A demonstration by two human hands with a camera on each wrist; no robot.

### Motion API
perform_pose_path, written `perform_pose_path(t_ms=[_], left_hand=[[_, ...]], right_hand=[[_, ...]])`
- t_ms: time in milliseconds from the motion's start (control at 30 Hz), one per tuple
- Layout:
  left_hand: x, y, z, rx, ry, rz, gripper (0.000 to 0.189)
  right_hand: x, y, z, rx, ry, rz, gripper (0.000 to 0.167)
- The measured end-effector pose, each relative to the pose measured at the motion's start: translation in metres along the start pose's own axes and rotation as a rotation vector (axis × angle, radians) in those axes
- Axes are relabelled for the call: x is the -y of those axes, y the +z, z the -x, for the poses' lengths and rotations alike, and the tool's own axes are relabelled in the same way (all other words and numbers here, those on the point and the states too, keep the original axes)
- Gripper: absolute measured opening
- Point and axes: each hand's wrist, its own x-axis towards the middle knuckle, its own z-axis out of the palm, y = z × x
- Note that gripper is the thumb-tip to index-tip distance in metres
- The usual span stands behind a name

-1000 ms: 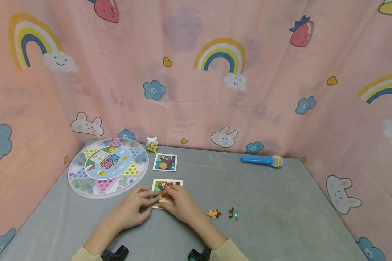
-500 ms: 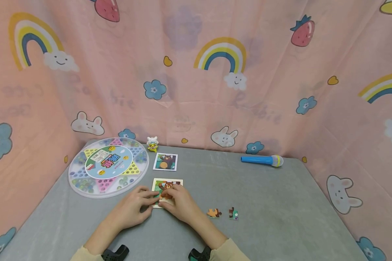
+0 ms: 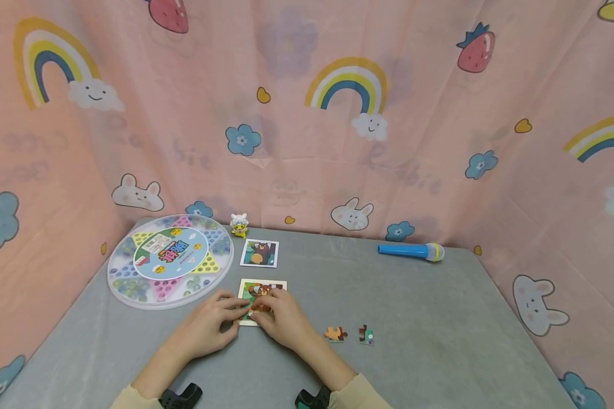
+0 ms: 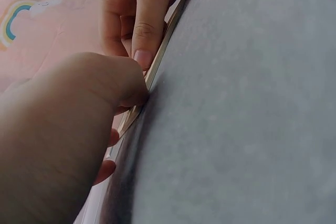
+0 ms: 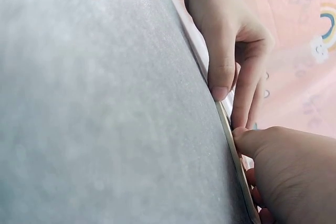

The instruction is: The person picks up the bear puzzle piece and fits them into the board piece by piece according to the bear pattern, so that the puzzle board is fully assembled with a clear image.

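Observation:
A small bear jigsaw puzzle in a pale frame (image 3: 285, 287) lies on the table under both hands. My left hand (image 3: 212, 325) grips its near left corner, thumb at the front edge and fingers over the left side. The right hand (image 3: 285, 322) bends over the lower part, thumb and fingertips close together as if around a puzzle piece, which the fingers mostly cover. In the left wrist view, the frame's thin edge (image 4: 169, 39) runs beneath the fingertips. Two loose jigsaw pieces, an orange one (image 3: 335, 334) and a green-brown one (image 3: 366, 335), lie to the right.
A square bear picture card (image 3: 258, 254) lies behind the puzzle. To the left is a round, clear-lidded Chinese checkers board (image 3: 170, 261). A small yellow-white figurine (image 3: 239, 225) and a blue toy microphone (image 3: 410, 251) stand and lie near the back edge. A pink printed curtain (image 3: 297, 170) surrounds the table.
The right thumb has shifted slightly upward on the puzzle. The left hand stays where it was, and the loose pieces have not moved.

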Motion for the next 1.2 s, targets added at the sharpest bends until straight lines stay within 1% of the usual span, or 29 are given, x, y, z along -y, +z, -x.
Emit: perform_pose_path(t_ms=[300,533,700,900,1067,1133,1200], left_hand=[[0.000,-0.001,0.001,0.005,-0.003,0.006,0.038],[0.001,-0.001,0.000,0.015,-0.014,0.002,0.039],[0.001,-0.001,0.000,0.026,-0.013,0.002,0.040],[0.002,0.001,0.000,0.020,-0.004,-0.002,0.038],[0.002,0.003,0.000,-0.003,0.002,0.010,0.038],[0.002,0.003,0.000,-0.004,-0.002,0.012,0.038],[0.001,0.003,-0.001,0.001,-0.007,0.011,0.037]], right_hand=[[0.002,-0.002,0.001,0.002,-0.003,0.029,0.014],[0.001,-0.005,0.002,0.028,0.013,0.023,0.024],[0.001,-0.006,0.001,0.049,0.027,0.017,0.025],[0.003,-0.011,-0.001,0.071,0.052,-0.030,0.024],[0.002,-0.020,-0.005,0.041,0.051,-0.112,0.018],[0.002,-0.027,-0.006,0.027,0.065,-0.141,0.017],[-0.001,-0.035,-0.005,0.013,0.075,-0.147,0.019]])
